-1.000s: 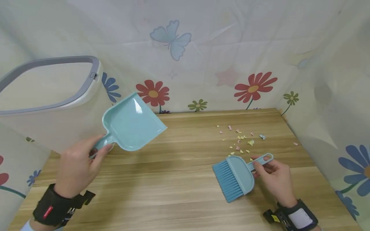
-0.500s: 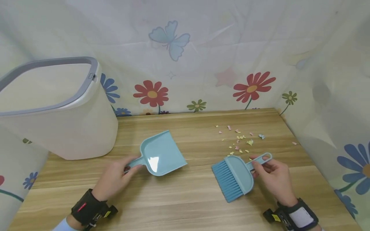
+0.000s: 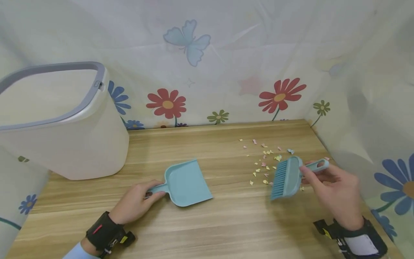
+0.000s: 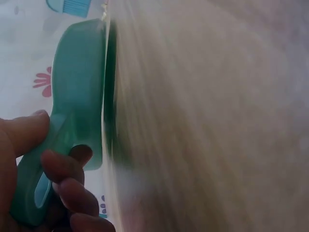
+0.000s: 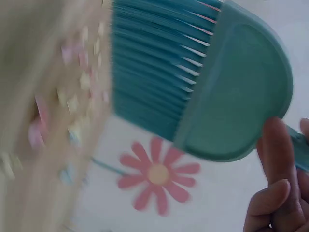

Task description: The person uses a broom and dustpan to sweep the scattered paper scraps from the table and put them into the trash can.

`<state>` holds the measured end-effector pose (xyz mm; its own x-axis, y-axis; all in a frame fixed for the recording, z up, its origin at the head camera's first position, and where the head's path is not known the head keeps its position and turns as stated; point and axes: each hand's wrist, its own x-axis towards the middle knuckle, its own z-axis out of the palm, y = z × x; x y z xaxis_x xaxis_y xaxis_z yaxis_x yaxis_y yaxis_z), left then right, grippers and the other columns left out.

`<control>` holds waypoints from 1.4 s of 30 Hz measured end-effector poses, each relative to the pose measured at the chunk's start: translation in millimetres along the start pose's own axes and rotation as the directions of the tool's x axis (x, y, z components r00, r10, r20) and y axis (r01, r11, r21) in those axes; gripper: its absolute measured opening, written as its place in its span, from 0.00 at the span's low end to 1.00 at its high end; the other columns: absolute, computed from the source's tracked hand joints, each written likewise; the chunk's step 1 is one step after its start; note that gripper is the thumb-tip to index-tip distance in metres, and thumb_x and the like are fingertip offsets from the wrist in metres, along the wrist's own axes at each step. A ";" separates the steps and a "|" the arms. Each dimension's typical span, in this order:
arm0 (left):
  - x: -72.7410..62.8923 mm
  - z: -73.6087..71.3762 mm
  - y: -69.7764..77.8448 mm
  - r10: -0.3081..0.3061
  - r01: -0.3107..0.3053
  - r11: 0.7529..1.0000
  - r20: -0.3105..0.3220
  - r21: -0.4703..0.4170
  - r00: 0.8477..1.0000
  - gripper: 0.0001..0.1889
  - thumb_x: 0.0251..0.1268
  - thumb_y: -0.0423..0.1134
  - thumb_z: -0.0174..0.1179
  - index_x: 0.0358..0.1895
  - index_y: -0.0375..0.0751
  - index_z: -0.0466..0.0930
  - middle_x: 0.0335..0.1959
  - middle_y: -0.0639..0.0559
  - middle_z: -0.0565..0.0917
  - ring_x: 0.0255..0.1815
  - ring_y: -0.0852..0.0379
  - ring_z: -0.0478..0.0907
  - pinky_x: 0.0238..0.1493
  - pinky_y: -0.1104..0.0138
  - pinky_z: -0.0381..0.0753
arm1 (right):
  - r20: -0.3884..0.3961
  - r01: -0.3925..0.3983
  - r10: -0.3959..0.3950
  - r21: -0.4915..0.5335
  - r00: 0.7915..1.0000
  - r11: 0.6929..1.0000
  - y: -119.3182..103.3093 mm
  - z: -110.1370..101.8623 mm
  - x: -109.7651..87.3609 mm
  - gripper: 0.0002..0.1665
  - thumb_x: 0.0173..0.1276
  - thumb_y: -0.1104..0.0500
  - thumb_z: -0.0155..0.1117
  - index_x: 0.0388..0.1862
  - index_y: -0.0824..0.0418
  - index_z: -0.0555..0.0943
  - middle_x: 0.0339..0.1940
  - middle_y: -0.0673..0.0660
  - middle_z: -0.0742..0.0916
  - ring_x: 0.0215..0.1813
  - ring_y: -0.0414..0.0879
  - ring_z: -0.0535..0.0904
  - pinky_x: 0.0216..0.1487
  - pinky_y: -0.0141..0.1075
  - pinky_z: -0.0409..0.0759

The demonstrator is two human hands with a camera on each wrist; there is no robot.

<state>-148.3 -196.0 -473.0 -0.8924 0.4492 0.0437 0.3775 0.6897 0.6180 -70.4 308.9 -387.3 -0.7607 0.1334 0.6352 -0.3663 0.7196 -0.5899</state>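
A light blue dustpan lies low over the wooden table, its wide edge facing right. My left hand grips its handle, fingers wrapped round it in the left wrist view, where the dustpan is close to the tabletop. To the right, my right hand pinches the handle of a small blue hand brush, held tilted with its bristles toward the left. Several bits of coloured paper are scattered beyond and beside the brush. In the right wrist view the brush has its bristles off the table.
A tall white bin with a grey rim stands at the left back of the table. A flower-printed curtain hangs behind and along both sides. The table's right edge runs near my right hand.
My left hand has brought the dustpan down from beside the bin toward the table, rightward and nearer. My right hand has moved the brush right and turned it more upright.
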 end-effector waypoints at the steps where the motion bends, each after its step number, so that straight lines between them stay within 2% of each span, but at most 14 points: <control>1: 0.0 -0.7 -0.7 -0.002 0.002 1.000 0.010 0.002 1.000 0.27 0.75 0.60 0.59 0.66 0.46 0.82 0.60 0.51 0.87 0.55 0.57 0.86 0.52 0.61 0.85 | 0.007 0.048 -0.048 -0.085 0.999 0.995 -2.1 -1.8 3.1 0.05 0.61 0.68 0.78 0.33 0.67 0.89 0.28 0.51 0.92 0.22 0.27 0.83 0.26 0.19 0.78; 3: 0.5 -2.1 -1.8 -0.001 0.001 1.000 0.034 0.005 0.999 0.26 0.75 0.59 0.60 0.66 0.47 0.82 0.61 0.51 0.86 0.59 0.55 0.85 0.55 0.57 0.85 | 0.039 0.147 -0.142 -0.244 0.989 0.959 -5.8 -2.6 8.3 0.17 0.68 0.51 0.75 0.31 0.65 0.88 0.24 0.56 0.90 0.21 0.31 0.82 0.25 0.19 0.76; 6: 1.5 -3.5 -3.5 -0.001 0.001 1.000 0.070 0.004 0.998 0.26 0.74 0.58 0.61 0.66 0.47 0.82 0.62 0.52 0.85 0.62 0.53 0.83 0.58 0.55 0.84 | 0.114 0.268 -0.243 -0.395 0.963 0.879 -9.8 2.2 13.0 0.39 0.73 0.30 0.58 0.28 0.64 0.87 0.20 0.57 0.89 0.17 0.42 0.82 0.22 0.26 0.76; 8: 2.7 -3.9 -4.4 -0.001 0.001 1.000 0.090 -0.003 0.996 0.26 0.74 0.58 0.61 0.66 0.47 0.82 0.62 0.52 0.86 0.62 0.54 0.83 0.59 0.55 0.83 | 0.159 0.312 -0.269 -0.416 0.950 0.854 -11.3 8.7 14.5 0.45 0.75 0.26 0.49 0.26 0.64 0.85 0.18 0.56 0.88 0.16 0.46 0.82 0.20 0.30 0.75; 9: 3.2 -3.9 -4.6 -0.001 0.001 1.000 0.098 -0.001 0.995 0.26 0.74 0.59 0.61 0.66 0.47 0.83 0.62 0.53 0.86 0.62 0.55 0.83 0.59 0.55 0.83 | 0.176 0.324 -0.275 -0.411 0.945 0.852 -11.6 12.3 14.9 0.43 0.75 0.28 0.52 0.25 0.64 0.85 0.18 0.55 0.88 0.16 0.45 0.82 0.19 0.31 0.75; 14: 5.4 -4.8 -4.3 -0.014 0.014 1.000 0.119 -0.004 0.993 0.26 0.72 0.61 0.61 0.65 0.51 0.84 0.61 0.56 0.86 0.57 0.63 0.82 0.54 0.62 0.83 | 0.227 0.333 -0.265 -0.355 0.937 0.874 -13.4 33.0 18.1 0.31 0.73 0.38 0.65 0.25 0.63 0.84 0.17 0.53 0.87 0.16 0.42 0.81 0.20 0.29 0.73; 18: 5.9 -6.4 -3.7 -0.026 0.028 1.000 0.125 -0.011 0.992 0.26 0.72 0.61 0.62 0.64 0.51 0.84 0.60 0.57 0.87 0.52 0.67 0.81 0.50 0.68 0.80 | 0.250 0.315 -0.240 -0.327 0.938 0.891 -19.9 53.2 25.4 0.20 0.63 0.49 0.80 0.26 0.63 0.85 0.17 0.52 0.86 0.18 0.39 0.80 0.21 0.31 0.74; 21: 5.8 -6.9 -3.3 -0.031 0.033 0.999 0.122 -0.013 0.992 0.25 0.71 0.60 0.63 0.64 0.51 0.84 0.60 0.56 0.87 0.50 0.67 0.81 0.48 0.69 0.79 | 0.266 0.299 -0.219 -0.317 0.939 0.900 -24.9 69.7 32.5 0.16 0.56 0.55 0.84 0.26 0.63 0.85 0.16 0.52 0.85 0.18 0.39 0.79 0.24 0.36 0.79; 24: 6.2 -6.6 -3.4 -0.028 0.030 0.999 0.120 -0.015 0.992 0.25 0.71 0.60 0.64 0.64 0.52 0.84 0.59 0.57 0.87 0.49 0.67 0.81 0.48 0.69 0.79 | 0.280 0.285 -0.202 -0.300 0.939 0.910 -28.7 85.8 40.0 0.15 0.56 0.56 0.84 0.29 0.64 0.87 0.18 0.53 0.86 0.20 0.40 0.79 0.26 0.39 0.80; 27: 6.5 -6.5 -3.9 -0.023 0.026 0.999 0.124 -0.023 0.992 0.25 0.71 0.59 0.64 0.64 0.52 0.85 0.59 0.57 0.87 0.46 0.68 0.81 0.46 0.71 0.78 | 0.291 0.263 -0.183 -0.266 0.939 0.927 -31.7 101.1 48.0 0.15 0.59 0.54 0.83 0.32 0.64 0.88 0.20 0.54 0.87 0.21 0.41 0.81 0.27 0.38 0.81; 28: 7.0 -6.3 -4.1 -0.022 0.026 0.999 0.128 -0.031 0.991 0.25 0.71 0.59 0.64 0.64 0.52 0.85 0.58 0.56 0.87 0.42 0.68 0.80 0.43 0.71 0.78 | 0.296 0.253 -0.174 -0.253 0.939 0.934 -32.2 105.8 50.3 0.15 0.60 0.53 0.82 0.32 0.64 0.88 0.20 0.54 0.87 0.21 0.41 0.81 0.24 0.35 0.77; 32: 7.7 -5.6 -3.9 -0.022 0.030 0.998 0.144 -0.053 0.989 0.26 0.71 0.59 0.64 0.64 0.50 0.84 0.58 0.55 0.87 0.35 0.67 0.78 0.38 0.72 0.75 | 0.308 0.226 -0.159 -0.195 0.938 0.954 -33.1 118.3 59.1 0.14 0.62 0.52 0.81 0.33 0.63 0.88 0.21 0.54 0.88 0.22 0.41 0.83 0.24 0.34 0.78; 36: 8.0 -4.7 -3.5 -0.023 0.034 0.997 0.156 -0.068 0.987 0.27 0.71 0.60 0.64 0.65 0.50 0.84 0.59 0.55 0.87 0.34 0.67 0.78 0.37 0.73 0.75 | 0.301 0.211 -0.160 -0.145 0.940 0.967 -32.5 116.7 66.3 0.12 0.63 0.56 0.80 0.35 0.63 0.87 0.22 0.53 0.88 0.21 0.39 0.80 0.24 0.31 0.77; 42: 8.4 -5.3 -3.7 -0.029 0.042 0.996 0.159 -0.077 0.987 0.28 0.70 0.61 0.64 0.65 0.49 0.84 0.59 0.53 0.87 0.36 0.66 0.78 0.37 0.72 0.75 | 0.225 0.263 -0.223 -0.169 0.949 0.950 -27.5 104.3 77.2 0.10 0.61 0.65 0.79 0.35 0.67 0.86 0.24 0.59 0.90 0.21 0.45 0.83 0.22 0.36 0.80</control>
<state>-158.5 -197.8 -470.7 -0.8524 0.5133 -0.0995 0.3195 0.6621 0.6779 -174.9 228.3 -374.0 -0.7606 -0.1871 0.6217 -0.4574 0.8340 -0.3086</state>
